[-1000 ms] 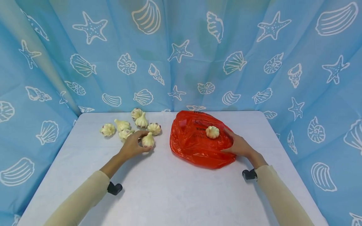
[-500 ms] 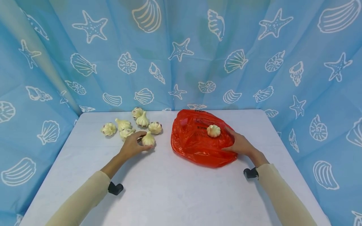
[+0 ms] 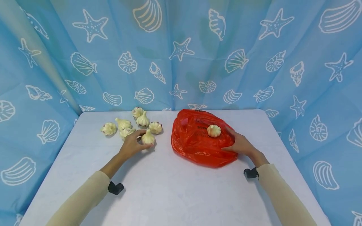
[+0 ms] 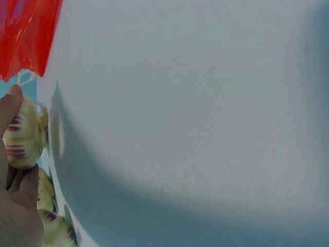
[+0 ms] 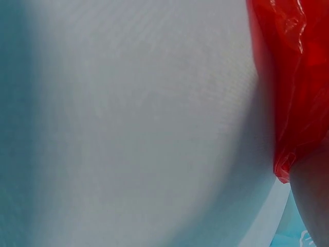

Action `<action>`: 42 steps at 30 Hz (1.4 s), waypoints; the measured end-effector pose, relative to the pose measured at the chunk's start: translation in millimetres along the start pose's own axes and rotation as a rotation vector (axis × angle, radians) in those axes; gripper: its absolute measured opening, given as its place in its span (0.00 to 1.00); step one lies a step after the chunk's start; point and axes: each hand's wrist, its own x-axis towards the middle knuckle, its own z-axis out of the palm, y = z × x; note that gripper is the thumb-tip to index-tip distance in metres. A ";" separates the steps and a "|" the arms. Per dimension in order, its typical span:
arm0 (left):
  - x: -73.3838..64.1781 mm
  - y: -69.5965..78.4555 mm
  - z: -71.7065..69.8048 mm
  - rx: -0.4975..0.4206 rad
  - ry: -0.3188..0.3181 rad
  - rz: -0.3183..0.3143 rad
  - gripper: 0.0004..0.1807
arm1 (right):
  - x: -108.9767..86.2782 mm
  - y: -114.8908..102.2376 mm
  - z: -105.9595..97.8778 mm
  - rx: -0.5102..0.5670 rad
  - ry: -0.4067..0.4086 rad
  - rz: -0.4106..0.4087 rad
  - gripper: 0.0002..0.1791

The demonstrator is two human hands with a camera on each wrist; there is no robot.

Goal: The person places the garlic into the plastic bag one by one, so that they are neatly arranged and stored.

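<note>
In the head view, my left hand (image 3: 133, 145) holds a garlic bulb (image 3: 148, 138) between thumb and fingers, its stem end up. The left wrist view shows this garlic bulb (image 4: 23, 136) with purple streaks, the thumb on one side and the fingers on the other. A crumpled red plastic bag (image 3: 189, 142) with dark print lies right of centre. On top of it sits another garlic bulb (image 3: 213, 131). My right hand (image 3: 240, 144) rests against the bag's right side, thumb and fingers spread wide. Its fingertips are partly hidden.
Several other garlic bulbs (image 3: 123, 124) lie together at the back left of the white table (image 3: 181, 194), close around my left hand. A blue curtain (image 3: 181, 75) with shell and starfish prints stands behind the table and along both sides.
Both hands, the bulbs and the bag keep nearly the same places. The garlic bulb in my left hand appears very slightly raised; the view has shifted a little.
</note>
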 end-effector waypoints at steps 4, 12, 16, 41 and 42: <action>-0.5 2.8 -3.0 -0.010 0.016 0.016 0.40 | -0.2 1.4 1.0 -0.004 0.000 -0.004 0.69; 2.7 13.1 -7.6 -0.061 0.043 0.046 0.40 | -0.1 1.7 0.4 -0.005 0.003 -0.028 0.69; 9.7 21.9 -6.7 -0.054 0.044 0.055 0.40 | -1.4 1.9 -1.0 -0.001 0.006 -0.019 0.69; 68.0 147.0 26.7 -0.285 -0.017 0.362 0.35 | -2.7 -1.1 -2.1 -0.003 0.000 -0.015 0.66; 71.4 153.3 30.4 -0.281 -0.022 0.383 0.35 | -2.5 -1.7 -2.2 0.000 -0.003 -0.017 0.66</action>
